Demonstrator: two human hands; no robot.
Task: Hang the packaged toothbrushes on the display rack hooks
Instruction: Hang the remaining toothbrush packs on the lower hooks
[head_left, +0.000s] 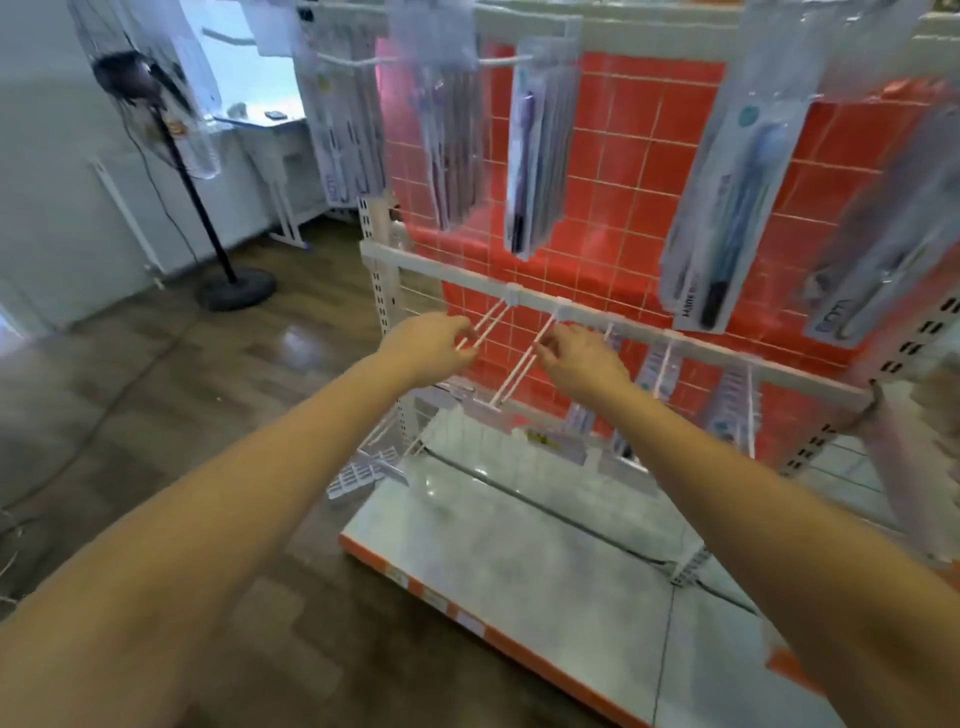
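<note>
Left hand (434, 345) pinches bare hook (483, 327); right hand (584, 361) pinches neighbouring hook (524, 364), fingers curled.

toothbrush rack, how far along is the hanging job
Partly done. The top row already carries packaged toothbrushes, and more packs hang on the right of the middle rail. In hand: no pack; the left hand pinches one bare hook and the right hand touches the next bare hook. Left: filling those two bare hooks.
</note>
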